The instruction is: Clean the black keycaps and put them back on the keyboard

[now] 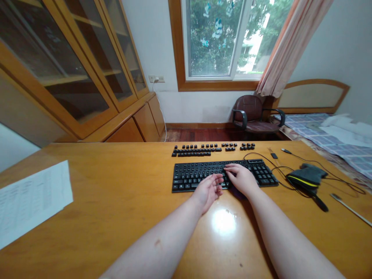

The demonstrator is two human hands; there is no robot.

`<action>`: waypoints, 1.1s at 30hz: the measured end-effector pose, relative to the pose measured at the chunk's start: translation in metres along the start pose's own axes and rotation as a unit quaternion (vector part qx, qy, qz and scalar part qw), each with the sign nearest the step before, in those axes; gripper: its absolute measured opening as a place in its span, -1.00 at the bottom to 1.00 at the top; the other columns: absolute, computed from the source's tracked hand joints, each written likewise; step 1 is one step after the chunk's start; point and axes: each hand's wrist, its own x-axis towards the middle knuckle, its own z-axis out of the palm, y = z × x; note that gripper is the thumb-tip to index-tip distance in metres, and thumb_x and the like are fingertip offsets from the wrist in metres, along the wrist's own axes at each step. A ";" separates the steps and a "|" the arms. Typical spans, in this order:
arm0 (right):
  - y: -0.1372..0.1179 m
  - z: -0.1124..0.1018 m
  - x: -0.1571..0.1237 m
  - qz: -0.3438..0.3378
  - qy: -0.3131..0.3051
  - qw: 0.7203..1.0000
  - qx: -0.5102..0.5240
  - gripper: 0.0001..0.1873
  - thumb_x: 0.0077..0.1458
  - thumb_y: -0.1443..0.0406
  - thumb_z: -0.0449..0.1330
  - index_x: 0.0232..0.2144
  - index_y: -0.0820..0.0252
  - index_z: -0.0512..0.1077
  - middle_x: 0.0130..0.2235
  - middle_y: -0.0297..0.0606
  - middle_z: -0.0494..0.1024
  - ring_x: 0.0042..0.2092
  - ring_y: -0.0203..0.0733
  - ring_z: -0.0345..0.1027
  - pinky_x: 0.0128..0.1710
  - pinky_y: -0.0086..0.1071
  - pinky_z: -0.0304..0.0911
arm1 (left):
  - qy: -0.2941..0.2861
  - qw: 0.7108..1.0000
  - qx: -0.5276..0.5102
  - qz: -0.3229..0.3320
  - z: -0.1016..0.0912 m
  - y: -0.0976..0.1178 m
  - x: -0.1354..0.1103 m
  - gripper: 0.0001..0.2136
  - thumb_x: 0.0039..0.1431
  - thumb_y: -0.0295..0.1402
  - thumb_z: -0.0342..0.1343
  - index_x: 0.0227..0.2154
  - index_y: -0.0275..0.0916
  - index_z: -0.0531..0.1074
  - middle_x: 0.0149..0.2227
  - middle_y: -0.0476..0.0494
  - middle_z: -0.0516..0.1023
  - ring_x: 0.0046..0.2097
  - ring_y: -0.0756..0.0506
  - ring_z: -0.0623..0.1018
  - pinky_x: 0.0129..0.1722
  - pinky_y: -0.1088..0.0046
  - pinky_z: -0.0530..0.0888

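Observation:
A black keyboard point(186, 180) lies on the wooden desk; keycaps are off its upper rows, while lower rows and the number pad carry theirs. My right hand point(241, 178) rests over its middle right, thumb and fingertips brought together at the keys; what they pinch, if anything, is too small to make out. Something dark purple point(238, 193) shows partly under that hand. Just left of it, my left hand point(207, 190) hovers at the keyboard's front edge, palm turned inward, fingers loosely bent and apart, holding nothing visible. Removed keycaps point(193, 154) stand in rows behind the keyboard.
Right of the keyboard are a grey pouch with a yellow stripe point(305, 178), looped cables point(343, 182), a small black piece point(274, 155) and a thin brush-like stick point(351, 209). Printed sheets point(35, 197) lie at left. A chair point(252, 114) stands beyond the desk point(122, 193).

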 end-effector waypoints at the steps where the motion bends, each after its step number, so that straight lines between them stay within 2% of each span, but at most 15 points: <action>1: -0.001 0.000 0.000 0.002 0.005 1.000 -0.002 -0.76 0.03 0.29 0.07 -0.35 0.10 0.54 -0.15 -0.27 0.52 -0.16 -0.19 0.41 -0.11 -0.30 0.30 | 0.001 1.000 0.000 -0.001 0.000 0.000 0.000 -0.76 0.03 -0.24 0.13 -0.30 -0.30 0.44 -0.34 -0.10 0.43 -0.48 0.08 0.37 -0.46 0.54 0.29; 11: -0.012 0.000 -0.004 0.031 0.024 0.999 -0.038 -0.78 0.00 0.25 0.09 -0.41 0.04 0.56 -0.14 -0.34 0.52 -0.23 -0.20 0.44 -0.25 -0.34 0.34 | -0.011 1.000 -0.007 -0.001 -0.003 0.000 0.001 -0.79 0.04 -0.29 0.12 -0.29 -0.30 0.45 -0.34 -0.11 0.44 -0.48 0.08 0.37 -0.46 0.54 0.30; 21: -0.011 0.005 -0.005 0.032 0.025 0.998 -0.037 -0.76 -0.03 0.29 0.09 -0.35 0.06 0.55 -0.21 -0.33 0.58 -0.14 -0.15 0.43 -0.13 -0.29 0.32 | -0.019 1.000 -0.009 -0.002 -0.006 0.000 0.002 -0.79 0.03 -0.30 0.11 -0.28 -0.29 0.45 -0.34 -0.11 0.45 -0.48 0.08 0.39 -0.46 0.54 0.31; 33: -0.008 0.012 -0.007 0.018 0.046 0.998 -0.047 -0.77 -0.02 0.28 0.09 -0.37 0.05 0.55 -0.21 -0.33 0.58 -0.14 -0.14 0.43 -0.13 -0.26 0.33 | -0.015 1.000 -0.012 -0.009 -0.004 0.001 0.001 -0.81 0.03 -0.32 0.10 -0.29 -0.29 0.44 -0.33 -0.11 0.45 -0.48 0.08 0.39 -0.45 0.54 0.31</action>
